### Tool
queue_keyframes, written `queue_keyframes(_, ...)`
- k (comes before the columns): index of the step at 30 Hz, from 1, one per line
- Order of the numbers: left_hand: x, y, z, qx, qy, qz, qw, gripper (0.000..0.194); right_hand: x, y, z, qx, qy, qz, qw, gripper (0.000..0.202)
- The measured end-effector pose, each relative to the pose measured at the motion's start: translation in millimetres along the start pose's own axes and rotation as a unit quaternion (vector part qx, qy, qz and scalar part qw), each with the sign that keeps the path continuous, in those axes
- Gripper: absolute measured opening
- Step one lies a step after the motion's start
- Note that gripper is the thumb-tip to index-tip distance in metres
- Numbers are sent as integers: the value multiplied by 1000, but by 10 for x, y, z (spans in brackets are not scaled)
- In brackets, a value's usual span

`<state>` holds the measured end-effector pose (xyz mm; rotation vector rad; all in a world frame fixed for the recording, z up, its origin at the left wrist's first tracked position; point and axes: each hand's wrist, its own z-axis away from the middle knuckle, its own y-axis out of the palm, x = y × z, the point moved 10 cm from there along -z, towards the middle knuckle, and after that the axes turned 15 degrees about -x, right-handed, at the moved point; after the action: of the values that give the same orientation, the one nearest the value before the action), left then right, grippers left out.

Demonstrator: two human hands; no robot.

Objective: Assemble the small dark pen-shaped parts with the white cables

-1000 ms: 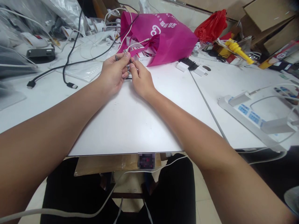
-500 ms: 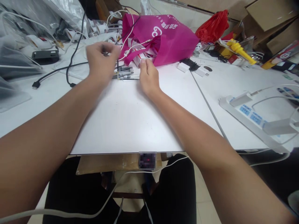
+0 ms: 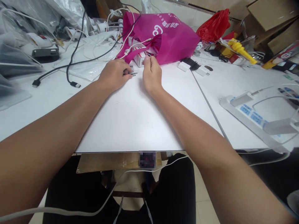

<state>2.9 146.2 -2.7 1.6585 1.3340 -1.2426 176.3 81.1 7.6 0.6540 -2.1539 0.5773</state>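
Observation:
Several thin pens point(image 3: 133, 74) with clear and silvery barrels lie on the white table, mostly covered by my left hand point(image 3: 115, 74). The fingers of that hand curl down around them, and only their ends stick out to the right. A short gap away, my right hand point(image 3: 152, 74) rests on its edge with thumb and fingers pressed together. Whatever it holds, if anything, is hidden. Just behind its fingertips, a white and red box point(image 3: 139, 59) shows at the mouth of a magenta bag point(image 3: 178, 40).
Black cables point(image 3: 72, 62) and clear plastic packaging point(image 3: 91, 62) spread over the left side. White adapters point(image 3: 184, 66) sit right of the bag. A power strip point(image 3: 254, 116) with plugs lies at the right. Behind are a red plastic bag point(image 3: 213, 26) and cardboard boxes point(image 3: 271, 18).
My left hand has come down from above the table onto the pens, moving right and toward me. My right hand has shifted slightly right.

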Motion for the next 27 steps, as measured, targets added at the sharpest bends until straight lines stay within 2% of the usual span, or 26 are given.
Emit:
queue_keyframes(4, 24, -49, 10, 26, -21, -21, 999, 22, -38, -11, -26, -5, -10, -2, 1000, 63)
queue_keyframes(9, 36, -126, 23, 4, -59, 10, 998, 28, -54, -37, -50, -15, -12, -4, 1000, 71)
queue_keyframes(14, -75, -79, 21, 25, 15, -21, 999, 37, -63, -27, -35, -4, 15, -28, 999, 69)
queue_keyframes(17, -89, -96, -21, 18, 61, -67, 996, 42, -73, 2, -25, 9, 20, -31, 999, 68)
queue_keyframes(21, -19, -93, -67, 26, 58, -85, 994, 44, -57, 8, -26, 6, 1, 3, 1000, 63)
queue_keyframes(25, 10, -87, -74, 42, 48, -73, 995, 44, -89, -58, -54, -26, -13, 9, 1000, 50)
queue_keyframes(27, -9, -122, -87, 32, 64, -90, 993, 46, -160, -31, -73, -8, -14, -9, 1000, 44)
